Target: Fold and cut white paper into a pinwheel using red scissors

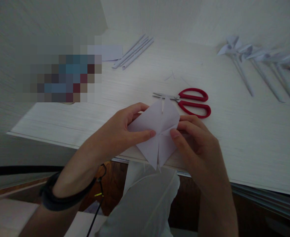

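1. While your arms come in over the near edge of the white table (246, 141), both of your hands are pinched on one white paper square (159, 131), held on its point like a diamond just above that edge.
2. Your left hand (120, 131) grips the paper's left side, thumb on top near the middle, fingers curled behind the upper left edge.
3. Your right hand (196, 141) clamps the right side, thumb pressed beside the centre, close to the left thumb but not touching it.
4. There are slits in that paper: one runs down from the top corner, another up from the bottom corner.
5. Just beyond the paper, red-handled scissors (184, 100) lie flat on the table, blades shut and pointing left.
6. Far left, rolled paper sticks (133, 52) lie bundled; far right, finished paper pinwheels (258, 57) lie in a row.
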{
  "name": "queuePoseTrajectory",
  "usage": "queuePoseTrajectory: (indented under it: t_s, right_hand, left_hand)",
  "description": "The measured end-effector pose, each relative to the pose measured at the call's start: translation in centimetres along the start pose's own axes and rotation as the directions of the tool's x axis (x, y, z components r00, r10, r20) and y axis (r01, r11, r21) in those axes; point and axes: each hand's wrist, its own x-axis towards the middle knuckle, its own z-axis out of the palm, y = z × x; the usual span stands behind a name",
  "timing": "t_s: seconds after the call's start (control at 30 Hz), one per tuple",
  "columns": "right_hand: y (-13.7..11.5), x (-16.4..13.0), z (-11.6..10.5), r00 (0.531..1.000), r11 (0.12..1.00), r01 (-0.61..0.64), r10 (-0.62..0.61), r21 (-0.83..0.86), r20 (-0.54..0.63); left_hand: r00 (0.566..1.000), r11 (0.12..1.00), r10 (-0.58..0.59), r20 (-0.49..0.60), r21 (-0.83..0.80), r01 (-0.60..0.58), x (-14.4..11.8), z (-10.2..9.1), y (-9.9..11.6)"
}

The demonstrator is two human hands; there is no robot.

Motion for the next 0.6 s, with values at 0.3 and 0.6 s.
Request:
queuePoseTrajectory:
  t_s: [0.3, 0.6]
  right_hand:
    - [-0.14, 0.2, 0.09, 1.0, 0.999, -0.009, 0.009, -0.031, -0.004]
    - [-0.25, 0.15, 0.15, 1.0, 1.0, -0.019, 0.018, -0.021, -0.015]
  left_hand:
    - [1.0, 1.0, -0.009, 0.002, -0.023, 0.009, -0.1, 0.07, 0.39]
    - [0.999, 0.999, 0.01, -0.035, 0.052, -0.009, -0.13, 0.17, 0.48]
